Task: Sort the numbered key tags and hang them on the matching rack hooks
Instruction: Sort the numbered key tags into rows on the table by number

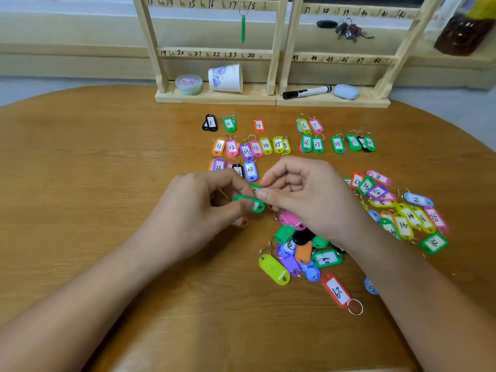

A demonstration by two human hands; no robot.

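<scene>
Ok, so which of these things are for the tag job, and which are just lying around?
For the job:
rack
hung tag
sorted tags
loose tags
green tag, held by left hand and right hand

Just lying about:
cup
marker
tub
keys
blue case
bottle
</scene>
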